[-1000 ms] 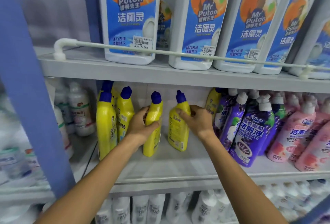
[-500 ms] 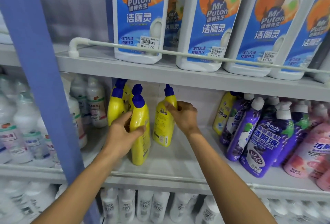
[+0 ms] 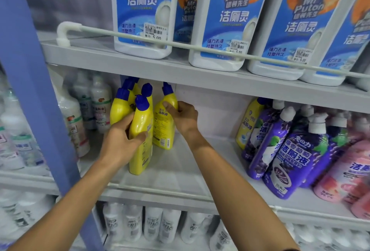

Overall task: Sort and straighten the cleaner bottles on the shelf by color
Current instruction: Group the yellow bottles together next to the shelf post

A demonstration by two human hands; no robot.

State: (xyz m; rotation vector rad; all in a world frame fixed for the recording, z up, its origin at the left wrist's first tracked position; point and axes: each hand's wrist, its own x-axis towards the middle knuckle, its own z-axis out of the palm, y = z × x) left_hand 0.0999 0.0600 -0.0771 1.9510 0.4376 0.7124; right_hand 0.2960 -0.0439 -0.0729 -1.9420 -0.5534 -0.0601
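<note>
Middle shelf: left hand, right hand brought yellow bottles closer.

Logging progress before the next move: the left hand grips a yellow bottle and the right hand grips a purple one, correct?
Not quite: the head view shows the right hand gripping the rear yellow bottle, not a purple one. The left hand does grip the front yellow bottle.
</note>
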